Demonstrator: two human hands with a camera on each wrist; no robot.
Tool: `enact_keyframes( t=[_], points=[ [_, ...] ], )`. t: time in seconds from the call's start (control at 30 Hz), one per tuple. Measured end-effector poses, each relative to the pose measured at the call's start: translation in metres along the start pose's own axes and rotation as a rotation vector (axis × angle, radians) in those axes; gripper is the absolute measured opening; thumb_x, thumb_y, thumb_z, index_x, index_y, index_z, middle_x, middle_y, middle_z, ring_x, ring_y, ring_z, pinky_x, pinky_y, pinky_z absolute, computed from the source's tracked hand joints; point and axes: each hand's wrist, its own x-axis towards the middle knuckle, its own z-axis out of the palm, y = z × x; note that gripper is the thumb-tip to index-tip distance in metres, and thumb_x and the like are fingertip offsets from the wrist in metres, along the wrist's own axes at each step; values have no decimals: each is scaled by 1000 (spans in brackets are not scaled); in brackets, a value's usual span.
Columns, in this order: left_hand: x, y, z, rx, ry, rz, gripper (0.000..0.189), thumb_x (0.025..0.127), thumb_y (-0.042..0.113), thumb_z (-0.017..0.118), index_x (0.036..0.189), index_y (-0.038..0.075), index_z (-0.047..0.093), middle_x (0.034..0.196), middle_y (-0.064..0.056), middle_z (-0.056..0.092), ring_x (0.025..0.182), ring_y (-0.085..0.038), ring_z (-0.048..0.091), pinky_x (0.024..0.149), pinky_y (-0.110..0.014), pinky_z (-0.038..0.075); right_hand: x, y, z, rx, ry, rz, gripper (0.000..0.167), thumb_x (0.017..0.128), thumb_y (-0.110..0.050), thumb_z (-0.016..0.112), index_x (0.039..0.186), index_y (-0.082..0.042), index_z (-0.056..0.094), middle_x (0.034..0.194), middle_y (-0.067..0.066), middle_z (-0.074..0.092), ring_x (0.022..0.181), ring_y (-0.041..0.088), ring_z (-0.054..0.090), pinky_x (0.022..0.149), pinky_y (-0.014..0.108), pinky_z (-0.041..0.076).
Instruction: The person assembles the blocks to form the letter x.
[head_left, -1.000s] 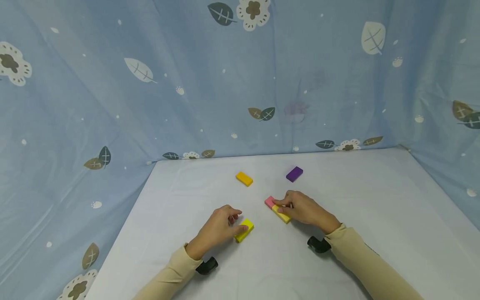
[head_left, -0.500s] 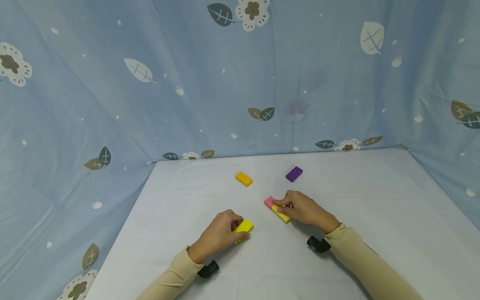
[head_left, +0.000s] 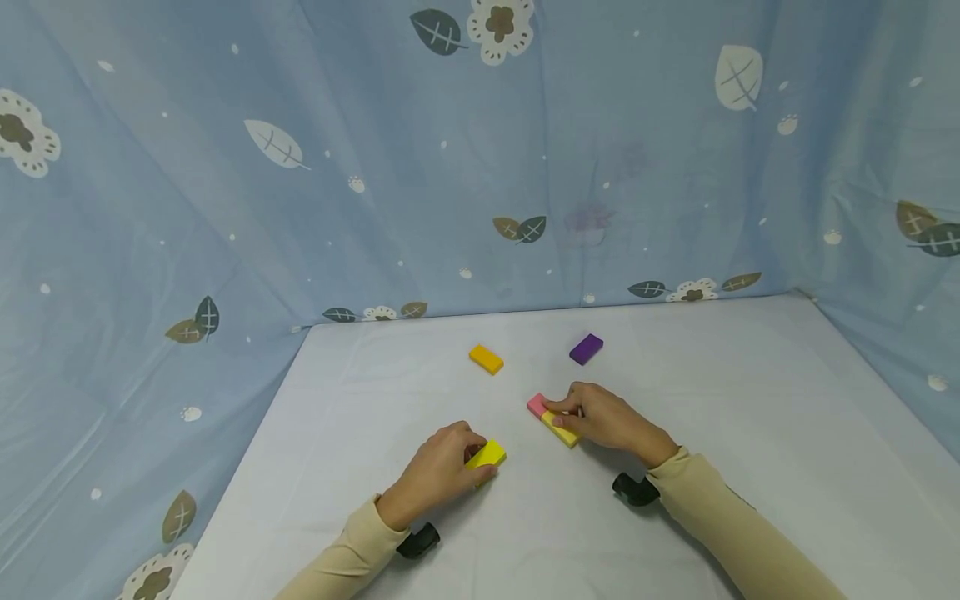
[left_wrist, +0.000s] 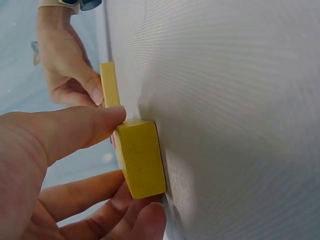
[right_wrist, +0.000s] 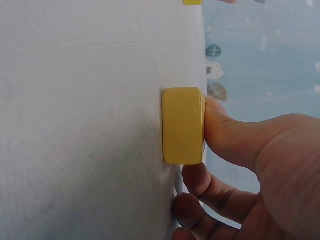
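My left hand [head_left: 435, 467] holds a bright yellow rectangular block [head_left: 489, 453] on the white tabletop, thumb on the near side and fingers on the far side. The left wrist view shows the end of this yellow block [left_wrist: 142, 160] close to the cloth. To the right, my right hand [head_left: 618, 423] grips a paler yellow block [head_left: 561, 432] that lies flat. In the right wrist view, the thumb presses the pale yellow block [right_wrist: 182, 125] and fingers curl by its edge. A pink block [head_left: 537, 405] sits end to end with the pale one, partly covered by fingers.
Farther back lie an orange-yellow block [head_left: 487, 359] on the left and a purple block [head_left: 587, 349] on the right. A blue patterned curtain [head_left: 420, 192] hangs behind the white table [head_left: 712, 375]. Black wrist cameras [head_left: 636, 490] sit below both wrists.
My left thumb has come off the top of the bright yellow block to its near side, and the fingers have closed on the far side. The right hand stays put on the pale block.
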Motion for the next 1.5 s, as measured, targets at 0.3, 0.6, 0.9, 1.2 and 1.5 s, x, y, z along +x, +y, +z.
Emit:
enact_keyframes(
  t=[0.3, 0.6, 0.9, 1.2, 1.5],
  points=[
    [1, 5, 0, 76, 34, -13, 34, 83, 31, 86, 105, 5, 81, 85, 1, 65, 70, -3, 52, 61, -19, 44, 0, 1, 0, -9, 6, 2, 35, 95, -16, 75, 129, -9, 71, 76, 0, 53, 69, 12, 43, 57, 21, 33],
    [4, 8, -3, 99, 37, -30, 35, 82, 33, 86, 104, 6, 82, 84, 2, 65, 70, -5, 56, 60, -20, 45, 1, 1, 0, -12, -1, 19, 35, 95, -16, 75, 130, -10, 71, 77, -1, 54, 69, 12, 44, 57, 21, 33],
    [9, 11, -6, 103, 22, -36, 36, 82, 33, 85, 106, 6, 81, 85, 1, 66, 72, -7, 59, 61, -21, 47, 0, 1, 0, -24, -2, 27, 36, 94, -16, 76, 130, -11, 71, 76, -1, 53, 69, 13, 45, 56, 21, 33],
    [14, 13, -6, 103, 16, -30, 35, 82, 32, 84, 106, 6, 81, 85, 2, 66, 72, -6, 58, 61, -21, 47, 0, 2, 0, -25, -6, 19, 37, 95, -17, 75, 131, -11, 70, 75, -2, 51, 68, 12, 44, 57, 21, 32],
    [20, 16, -7, 98, -1, -36, 36, 83, 33, 83, 107, 6, 81, 85, 1, 65, 72, -7, 56, 61, -23, 47, -1, 2, -1, -27, -7, 21, 37, 95, -17, 75, 131, -11, 70, 76, -1, 52, 68, 13, 44, 57, 21, 32]
  ],
)
